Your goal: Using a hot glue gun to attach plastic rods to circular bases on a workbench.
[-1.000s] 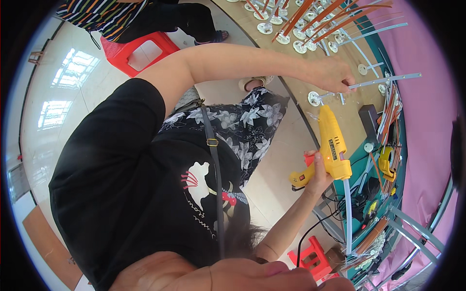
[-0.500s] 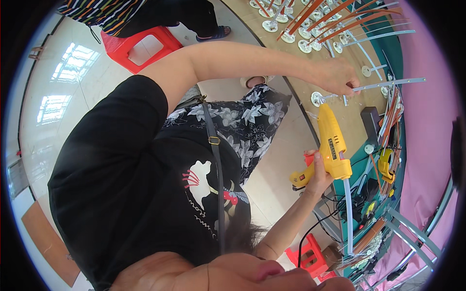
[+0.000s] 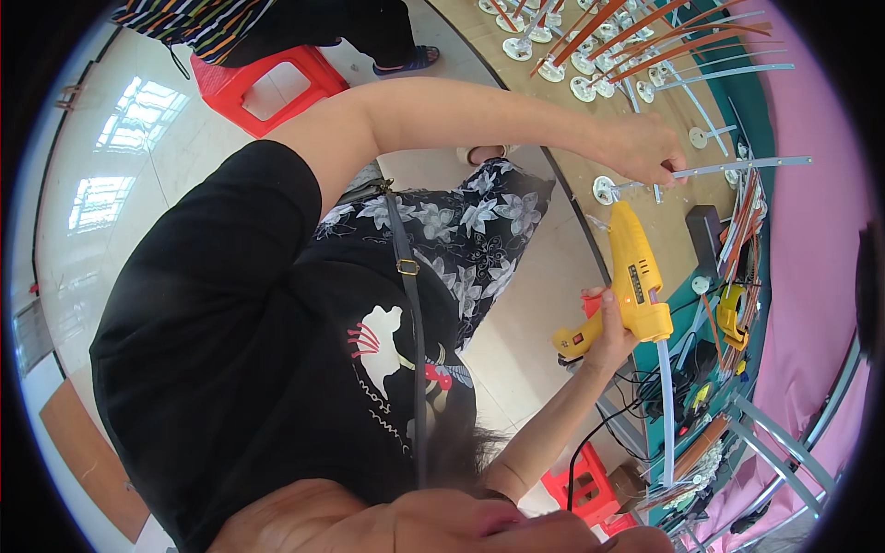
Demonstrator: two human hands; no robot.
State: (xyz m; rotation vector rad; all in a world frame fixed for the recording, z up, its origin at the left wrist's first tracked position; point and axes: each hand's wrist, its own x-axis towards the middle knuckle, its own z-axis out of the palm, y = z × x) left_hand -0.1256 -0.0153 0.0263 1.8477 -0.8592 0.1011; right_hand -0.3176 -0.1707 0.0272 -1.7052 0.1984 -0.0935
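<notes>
Near the table's edge, my left hand (image 3: 645, 152) pinches a thin pale strip (image 3: 742, 167) that sticks out to the right of my fingers. A round white base (image 3: 605, 190) sits at the strip's other end, just left of my fingers. My right hand (image 3: 610, 341) is closed round the handle of a yellow glue gun (image 3: 634, 263). Its nozzle points up toward the white base, very close to it; I cannot tell whether they touch. A long translucent glue stick (image 3: 666, 415) trails out of the gun's back end.
Several white round bases with brown and pale strips (image 3: 590, 64) stand across the table (image 3: 498, 64). Beside them lie a dark box (image 3: 705, 230), a yellow tape dispenser (image 3: 732, 315) and loose cables. Red stools (image 3: 267, 88) stand on the floor; another person (image 3: 304, 28) is at the top left.
The glue gun has shifted very slightly down and right in the picture. Both hands keep the same hold, and the strip with its base has barely moved.
</notes>
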